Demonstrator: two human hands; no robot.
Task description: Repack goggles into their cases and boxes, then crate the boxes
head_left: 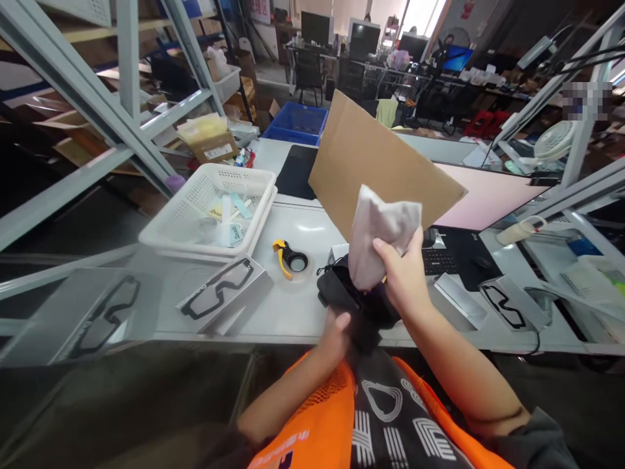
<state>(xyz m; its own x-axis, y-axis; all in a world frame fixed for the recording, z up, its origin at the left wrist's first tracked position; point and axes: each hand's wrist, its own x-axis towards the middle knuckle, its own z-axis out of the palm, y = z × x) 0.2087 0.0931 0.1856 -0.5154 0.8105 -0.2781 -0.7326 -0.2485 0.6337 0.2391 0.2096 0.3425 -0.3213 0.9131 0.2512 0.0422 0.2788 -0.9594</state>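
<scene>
My right hand (401, 270) is closed around a pale grey cloth pouch (378, 231), lifted above the table edge. Under it my left hand (336, 335) grips a black soft object (342, 296), perhaps a dark bag or case, close to my body. A cord trails from the black object. A brown cardboard sheet (371, 156) stands tilted just behind the pouch. My orange and black vest shows at the bottom.
A white plastic basket (161, 238) with small packets sits at the left. Flat boxes printed with goggle outlines (222, 293) (508, 306) lie on the table. A yellow-and-black tape dispenser (290, 257), a keyboard (439, 260) and metal shelf struts (88, 98) surround the spot.
</scene>
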